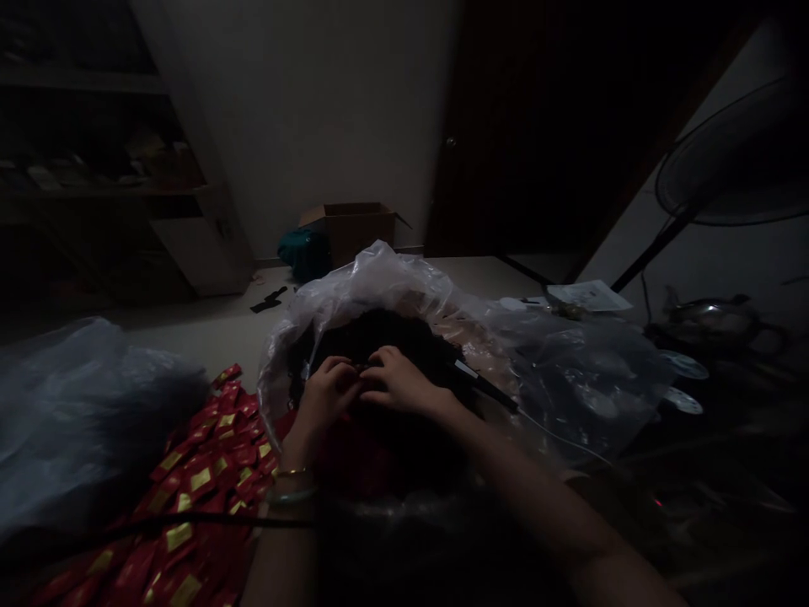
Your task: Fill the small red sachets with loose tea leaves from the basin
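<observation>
My left hand [329, 389] and my right hand [399, 381] meet over a dark, curly, fibrous mass [385, 333], whose kind the dim light hides. The fingers of both are bent and pinched close together; whatever lies between them is too dark and small to make out. That dark mass sits inside a clear plastic bag [379, 274] with its mouth spread wide. Deep red material [360, 459] shows below my hands. Right of my right hand, a slim black corded tool [486, 386] with a white patch rests on the dark mass.
Many red packets with gold labels [202, 472] are heaped at left, beside a filled plastic bag [82, 413]. Farther back are an open cardboard box [360, 232] and a teal bundle [304, 255]. A standing fan [733, 169] and a shiny kettle-like vessel [711, 319] are at right.
</observation>
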`<action>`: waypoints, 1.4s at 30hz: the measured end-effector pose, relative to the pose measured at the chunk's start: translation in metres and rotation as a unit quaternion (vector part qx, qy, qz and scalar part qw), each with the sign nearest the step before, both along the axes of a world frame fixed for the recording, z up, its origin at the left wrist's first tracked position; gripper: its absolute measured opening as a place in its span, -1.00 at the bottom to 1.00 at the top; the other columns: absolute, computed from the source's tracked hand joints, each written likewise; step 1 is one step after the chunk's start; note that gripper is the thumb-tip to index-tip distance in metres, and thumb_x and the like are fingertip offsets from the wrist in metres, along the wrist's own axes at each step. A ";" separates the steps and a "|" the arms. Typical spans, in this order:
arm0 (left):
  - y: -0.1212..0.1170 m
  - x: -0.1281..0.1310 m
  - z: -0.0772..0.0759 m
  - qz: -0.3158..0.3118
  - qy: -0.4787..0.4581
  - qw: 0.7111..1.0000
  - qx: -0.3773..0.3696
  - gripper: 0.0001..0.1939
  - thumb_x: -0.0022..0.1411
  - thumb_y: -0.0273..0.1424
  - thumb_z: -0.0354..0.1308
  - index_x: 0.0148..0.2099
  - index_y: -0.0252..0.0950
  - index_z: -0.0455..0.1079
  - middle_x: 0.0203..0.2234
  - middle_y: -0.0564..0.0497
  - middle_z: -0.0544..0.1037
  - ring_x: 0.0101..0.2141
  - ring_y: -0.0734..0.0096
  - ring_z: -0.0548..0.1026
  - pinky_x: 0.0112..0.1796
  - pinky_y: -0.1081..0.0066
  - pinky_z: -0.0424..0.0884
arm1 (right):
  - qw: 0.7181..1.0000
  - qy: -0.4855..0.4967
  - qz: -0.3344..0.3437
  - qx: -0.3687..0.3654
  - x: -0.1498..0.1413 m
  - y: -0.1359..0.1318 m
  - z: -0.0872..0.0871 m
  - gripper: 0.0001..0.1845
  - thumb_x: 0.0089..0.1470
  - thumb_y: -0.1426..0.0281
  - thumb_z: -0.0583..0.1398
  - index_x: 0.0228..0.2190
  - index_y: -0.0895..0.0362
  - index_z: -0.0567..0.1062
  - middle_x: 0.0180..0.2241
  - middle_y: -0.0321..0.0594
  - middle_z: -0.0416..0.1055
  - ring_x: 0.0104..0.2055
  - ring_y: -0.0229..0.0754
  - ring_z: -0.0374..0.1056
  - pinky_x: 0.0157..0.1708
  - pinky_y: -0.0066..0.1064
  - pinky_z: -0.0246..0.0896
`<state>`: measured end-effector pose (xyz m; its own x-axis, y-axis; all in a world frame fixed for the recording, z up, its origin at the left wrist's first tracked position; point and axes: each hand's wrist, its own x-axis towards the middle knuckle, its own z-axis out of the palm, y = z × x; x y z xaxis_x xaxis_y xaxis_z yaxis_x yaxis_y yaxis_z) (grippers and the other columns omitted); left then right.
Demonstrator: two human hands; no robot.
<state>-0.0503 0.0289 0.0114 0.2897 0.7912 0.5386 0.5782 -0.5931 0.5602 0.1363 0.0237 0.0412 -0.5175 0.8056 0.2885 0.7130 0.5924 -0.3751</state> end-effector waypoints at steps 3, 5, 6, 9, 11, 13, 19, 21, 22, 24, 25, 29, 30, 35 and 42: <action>-0.003 -0.003 0.004 -0.026 0.002 0.999 -0.037 -0.84 0.08 -0.48 0.13 -0.23 -0.26 0.35 -0.30 -0.01 0.47 -0.27 0.35 0.48 -0.24 0.36 0.40 | 0.997 -0.029 0.008 -0.066 -0.010 0.003 -0.001 -0.69 0.03 0.25 0.25 -0.17 0.09 0.54 -0.16 -0.06 0.35 -0.02 -0.02 0.20 -0.07 -0.20 0.19; -0.004 -0.004 0.006 -0.034 -0.001 0.997 -0.067 -0.78 0.07 -0.49 0.11 -0.17 -0.25 0.32 -0.29 -0.01 0.49 -0.27 0.34 0.48 -0.23 0.34 0.40 | 0.995 -0.022 0.022 -0.092 -0.009 0.005 0.001 -0.70 0.03 0.24 0.25 -0.18 0.08 0.54 -0.17 -0.08 0.36 -0.03 -0.03 0.21 -0.07 -0.21 0.18; -0.004 -0.004 0.006 -0.038 -0.010 0.996 -0.081 -0.76 0.07 -0.48 0.11 -0.15 -0.25 0.31 -0.28 -0.01 0.50 -0.26 0.33 0.49 -0.23 0.33 0.40 | 0.994 -0.018 0.032 -0.100 -0.008 0.005 0.002 -0.72 0.02 0.25 0.25 -0.20 0.08 0.55 -0.17 -0.09 0.36 -0.03 -0.03 0.22 -0.07 -0.21 0.17; -0.003 -0.004 0.004 -0.051 -0.054 0.989 -0.125 -0.59 0.05 -0.43 0.14 -0.01 -0.25 0.24 -0.25 -0.02 0.51 -0.25 0.32 0.51 -0.23 0.33 0.41 | 0.992 -0.009 0.046 -0.121 -0.002 0.004 0.006 -0.77 0.03 0.28 0.25 -0.27 0.11 0.57 -0.15 -0.08 0.37 -0.04 -0.03 0.23 -0.07 -0.22 0.17; -0.003 -0.004 0.003 -0.065 -0.088 0.982 -0.155 -0.44 0.05 -0.43 0.14 0.12 -0.26 0.14 -0.26 -0.02 0.52 -0.26 0.33 0.52 -0.22 0.33 0.42 | 0.993 0.010 0.034 -0.112 -0.001 0.003 0.005 -0.76 0.04 0.29 0.24 -0.26 0.14 0.57 -0.14 -0.06 0.35 -0.05 -0.06 0.24 -0.05 -0.25 0.17; -0.002 -0.005 0.002 -0.081 -0.102 0.974 -0.184 -0.41 0.06 -0.41 0.13 0.16 -0.28 0.13 -0.29 -0.02 0.53 -0.28 0.34 0.52 -0.23 0.33 0.43 | 0.995 0.032 0.023 -0.089 -0.004 0.003 0.001 -0.72 0.04 0.30 0.24 -0.19 0.12 0.55 -0.10 -0.06 0.33 -0.03 -0.08 0.23 -0.03 -0.26 0.16; 0.000 -0.009 -0.002 -0.079 -0.105 0.968 -0.213 -0.58 0.05 -0.31 0.17 -0.01 -0.32 0.37 -0.24 -0.09 0.55 -0.27 0.31 0.51 -0.29 0.36 0.43 | 0.990 -0.026 0.042 -0.132 -0.011 0.007 -0.008 -0.79 0.00 0.27 0.27 -0.30 0.10 0.58 -0.20 -0.10 0.36 -0.08 -0.05 0.24 -0.10 -0.24 0.19; 0.000 -0.010 -0.003 -0.074 -0.104 0.968 -0.216 -0.60 0.05 -0.31 0.18 -0.05 -0.32 0.40 -0.26 -0.09 0.55 -0.30 0.32 0.50 -0.31 0.37 0.43 | 0.989 -0.020 0.062 -0.134 -0.007 0.007 -0.002 -0.83 0.03 0.32 0.25 -0.31 0.10 0.59 -0.19 -0.11 0.36 -0.07 -0.07 0.25 -0.09 -0.25 0.18; 0.000 -0.010 -0.003 -0.071 -0.104 0.968 -0.217 -0.62 0.05 -0.31 0.18 -0.07 -0.32 0.42 -0.27 -0.08 0.55 -0.31 0.33 0.50 -0.31 0.37 0.43 | 0.989 -0.005 0.071 -0.127 -0.004 0.007 0.001 -0.83 0.04 0.34 0.24 -0.29 0.09 0.58 -0.16 -0.12 0.36 -0.06 -0.09 0.25 -0.06 -0.26 0.17; 0.000 -0.010 -0.002 -0.064 -0.104 0.968 -0.217 -0.65 0.05 -0.30 0.17 -0.10 -0.32 0.43 -0.28 -0.07 0.54 -0.31 0.33 0.49 -0.31 0.37 0.43 | 0.992 0.027 0.059 -0.105 0.004 0.005 0.008 -0.77 0.03 0.36 0.25 -0.21 0.06 0.57 -0.11 -0.12 0.34 -0.02 -0.09 0.23 -0.01 -0.26 0.14; 0.000 -0.009 -0.002 -0.059 -0.102 0.969 -0.216 -0.65 0.05 -0.29 0.18 -0.10 -0.31 0.44 -0.30 -0.06 0.54 -0.32 0.33 0.48 -0.32 0.37 0.43 | 0.994 0.034 0.040 -0.097 0.008 0.003 0.010 -0.73 0.01 0.35 0.27 -0.18 0.05 0.56 -0.09 -0.11 0.32 0.00 -0.08 0.21 0.01 -0.25 0.13; -0.001 -0.008 -0.001 -0.055 -0.092 0.971 -0.214 -0.64 0.06 -0.27 0.18 -0.09 -0.30 0.45 -0.33 -0.05 0.52 -0.38 0.37 0.46 -0.37 0.40 0.41 | 0.992 -0.029 0.018 -0.119 0.009 0.000 0.009 -0.78 0.02 0.33 0.25 -0.24 0.06 0.58 -0.17 -0.09 0.34 -0.02 -0.02 0.20 -0.03 -0.20 0.14; -0.001 -0.008 -0.001 -0.058 -0.091 0.971 -0.213 -0.65 0.06 -0.26 0.17 -0.10 -0.30 0.45 -0.32 -0.05 0.52 -0.38 0.38 0.46 -0.38 0.41 0.40 | 0.990 -0.043 0.025 -0.131 0.007 0.000 0.007 -0.81 0.06 0.33 0.22 -0.27 0.07 0.59 -0.20 -0.09 0.35 -0.04 -0.02 0.21 -0.06 -0.20 0.16; 0.001 -0.009 -0.001 -0.065 -0.087 0.973 -0.204 -0.67 0.06 -0.22 0.18 -0.16 -0.28 0.49 -0.35 -0.03 0.50 -0.40 0.40 0.44 -0.40 0.44 0.38 | 0.990 -0.024 0.036 -0.131 -0.001 0.001 0.002 -0.82 0.11 0.37 0.17 -0.32 0.12 0.59 -0.20 -0.06 0.38 -0.10 -0.07 0.27 -0.12 -0.24 0.20; -0.002 -0.003 0.009 -0.032 -0.183 0.950 -0.250 -0.74 -0.07 -0.27 0.27 -0.30 -0.30 0.51 -0.42 0.00 0.51 -0.41 0.39 0.44 -0.43 0.47 0.36 | 0.958 0.248 -0.083 -0.117 0.009 0.001 -0.005 -0.60 -0.11 0.50 0.28 -0.14 0.12 0.47 -0.30 -0.25 0.48 -0.25 -0.22 0.39 -0.20 -0.36 0.27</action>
